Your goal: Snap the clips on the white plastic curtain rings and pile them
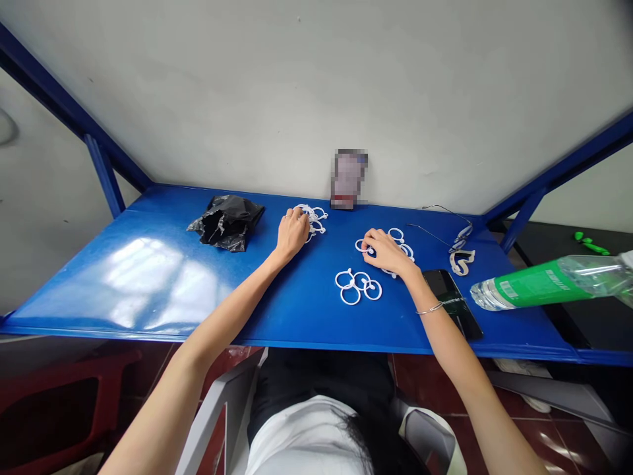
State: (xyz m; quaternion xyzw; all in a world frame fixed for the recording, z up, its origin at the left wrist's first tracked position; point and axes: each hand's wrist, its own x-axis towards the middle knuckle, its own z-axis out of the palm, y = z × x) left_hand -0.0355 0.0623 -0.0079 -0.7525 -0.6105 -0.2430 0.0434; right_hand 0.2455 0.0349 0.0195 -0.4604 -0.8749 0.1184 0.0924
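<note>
White plastic rings lie in groups on the blue table [148, 277]. My left hand [291, 232] rests with curled fingers on the far pile of white rings [316, 219] near the wall. My right hand [386, 252] is closed in a pinch on a white ring [363, 247] at the edge of a second pile [401, 243]. A cluster of joined rings [359, 286] lies flat on the table nearer to me, between my two forearms and untouched.
A crumpled black plastic bag [227, 221] lies at the back left. A dark phone [452, 302] lies by my right wrist. Glasses [457, 237] and a cream heart-shaped piece [461, 262] sit at the right. A green-labelled bottle [544, 282] juts in from the right. A small blurred box [349, 178] leans on the wall.
</note>
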